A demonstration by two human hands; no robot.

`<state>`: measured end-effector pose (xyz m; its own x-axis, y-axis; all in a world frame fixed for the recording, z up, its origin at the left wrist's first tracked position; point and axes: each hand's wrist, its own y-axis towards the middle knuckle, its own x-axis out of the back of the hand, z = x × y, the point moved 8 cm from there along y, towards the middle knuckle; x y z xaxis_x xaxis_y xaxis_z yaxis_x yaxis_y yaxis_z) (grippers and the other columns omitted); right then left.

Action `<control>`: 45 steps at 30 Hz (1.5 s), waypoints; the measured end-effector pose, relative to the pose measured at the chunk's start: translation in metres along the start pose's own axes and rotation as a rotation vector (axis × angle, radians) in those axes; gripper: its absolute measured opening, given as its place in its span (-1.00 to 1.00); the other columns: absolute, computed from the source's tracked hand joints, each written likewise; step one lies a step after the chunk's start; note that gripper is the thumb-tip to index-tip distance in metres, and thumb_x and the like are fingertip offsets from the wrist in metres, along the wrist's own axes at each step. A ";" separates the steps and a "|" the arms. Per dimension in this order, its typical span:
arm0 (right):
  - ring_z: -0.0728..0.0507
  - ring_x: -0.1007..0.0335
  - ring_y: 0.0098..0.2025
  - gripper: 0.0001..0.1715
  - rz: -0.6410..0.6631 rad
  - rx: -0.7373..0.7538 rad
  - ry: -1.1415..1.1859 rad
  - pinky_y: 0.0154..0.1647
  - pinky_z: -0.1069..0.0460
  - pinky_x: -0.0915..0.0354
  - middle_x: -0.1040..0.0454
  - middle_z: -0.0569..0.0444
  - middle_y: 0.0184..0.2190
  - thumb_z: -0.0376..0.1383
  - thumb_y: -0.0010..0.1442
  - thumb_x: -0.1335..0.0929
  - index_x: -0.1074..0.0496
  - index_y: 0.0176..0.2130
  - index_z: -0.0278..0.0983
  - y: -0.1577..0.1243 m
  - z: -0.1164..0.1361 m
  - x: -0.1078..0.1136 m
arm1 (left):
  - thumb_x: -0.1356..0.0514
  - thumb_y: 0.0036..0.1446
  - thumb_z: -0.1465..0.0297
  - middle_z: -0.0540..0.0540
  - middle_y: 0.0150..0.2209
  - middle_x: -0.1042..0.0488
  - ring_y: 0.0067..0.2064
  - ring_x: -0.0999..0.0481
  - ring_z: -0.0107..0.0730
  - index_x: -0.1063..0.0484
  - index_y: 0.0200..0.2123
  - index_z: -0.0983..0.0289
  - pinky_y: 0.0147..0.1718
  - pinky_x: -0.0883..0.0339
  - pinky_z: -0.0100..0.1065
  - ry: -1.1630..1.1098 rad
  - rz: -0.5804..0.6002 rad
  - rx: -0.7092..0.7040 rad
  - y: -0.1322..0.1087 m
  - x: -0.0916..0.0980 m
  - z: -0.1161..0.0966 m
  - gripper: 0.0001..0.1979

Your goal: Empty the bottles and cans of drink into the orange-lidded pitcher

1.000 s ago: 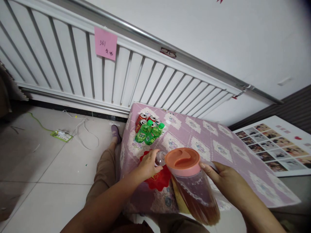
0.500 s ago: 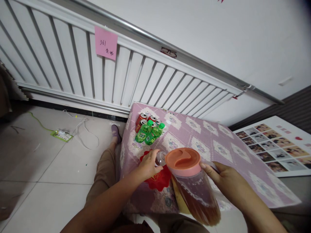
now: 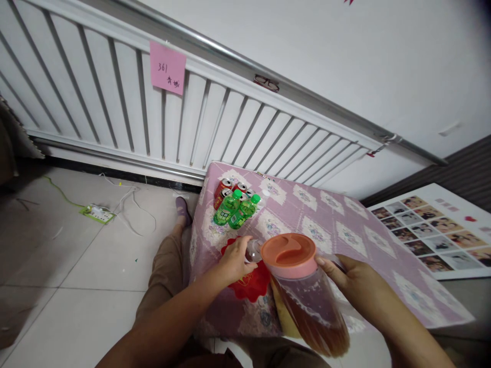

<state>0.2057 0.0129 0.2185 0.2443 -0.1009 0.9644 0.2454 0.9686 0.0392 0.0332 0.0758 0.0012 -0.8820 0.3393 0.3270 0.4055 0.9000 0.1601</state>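
My right hand is closed round the handle of a clear pitcher with an orange lid, partly filled with brown liquid. The pitcher tilts, its lid end toward my left hand. With my left hand I grip a small clear glass right beside the lid; whether the two touch I cannot tell. Beneath that hand lies a red scalloped mat with gold markings. A yellow item shows partly behind the pitcher.
Green-capped bottles and several drink cans stand at the far left corner of the cloth-covered table. Behind runs a white radiator with a pink note. A power strip with cables lies on the floor; a photo board leans at right.
Almost nothing differs. The lower end of the pitcher has shifted very slightly to the right; both hands keep their grips.
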 end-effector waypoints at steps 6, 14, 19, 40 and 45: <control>-0.14 -0.36 -0.53 -0.34 0.135 -0.022 -0.030 -0.47 0.00 -0.27 -0.49 0.05 -0.62 0.28 0.08 -0.25 -0.44 -0.53 -0.21 0.001 0.000 -0.008 | -0.36 -0.02 0.50 0.26 0.27 -0.30 0.29 -0.32 -0.04 -0.13 0.25 0.19 0.25 -0.25 -0.03 0.009 0.014 0.018 -0.001 0.001 -0.002 -0.21; -0.21 -0.42 -0.46 -0.27 0.149 -0.084 -0.035 -0.41 -0.05 -0.29 -0.55 -0.02 -0.54 0.35 0.01 -0.20 -0.43 -0.52 -0.20 0.000 -0.002 -0.010 | -0.36 -0.02 0.48 0.25 0.26 -0.30 0.30 -0.31 -0.05 -0.12 0.26 0.19 0.26 -0.24 -0.03 -0.009 0.022 0.020 0.000 0.000 0.000 -0.21; -0.18 -0.37 -0.49 -0.29 0.119 -0.113 0.033 -0.45 -0.03 -0.27 -0.49 0.01 -0.59 0.36 -0.03 -0.22 -0.39 -0.56 -0.20 -0.005 -0.009 -0.012 | -0.37 -0.05 0.49 0.22 0.26 -0.30 0.29 -0.32 -0.06 -0.12 0.26 0.16 0.25 -0.23 -0.04 -0.016 0.013 0.023 0.000 0.000 0.003 -0.19; -0.01 -0.01 -0.59 -0.45 -0.235 -0.172 0.617 -0.59 0.07 -0.04 -0.09 0.22 -0.69 0.11 0.04 -0.38 -0.19 -0.64 -0.19 -0.037 -0.086 -0.038 | -0.34 -0.03 0.51 0.28 0.27 -0.28 0.22 -0.38 -0.10 -0.11 0.27 0.23 0.21 -0.26 -0.08 -0.042 0.019 0.040 -0.003 0.002 -0.007 -0.21; 0.00 -0.01 -0.60 -0.44 -0.405 -0.239 0.776 -0.60 0.08 -0.02 -0.13 0.22 -0.69 0.10 0.06 -0.40 -0.21 -0.64 -0.20 -0.033 -0.118 -0.024 | -0.30 0.01 0.47 0.25 0.17 -0.39 0.04 -0.50 -0.17 -0.11 0.27 0.22 0.08 -0.39 -0.15 -0.053 0.027 0.033 -0.004 0.002 -0.006 -0.24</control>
<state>0.3022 -0.0435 0.1633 0.6395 -0.6319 0.4379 0.6171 0.7616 0.1978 0.0316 0.0710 0.0065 -0.8828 0.3765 0.2807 0.4217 0.8987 0.1206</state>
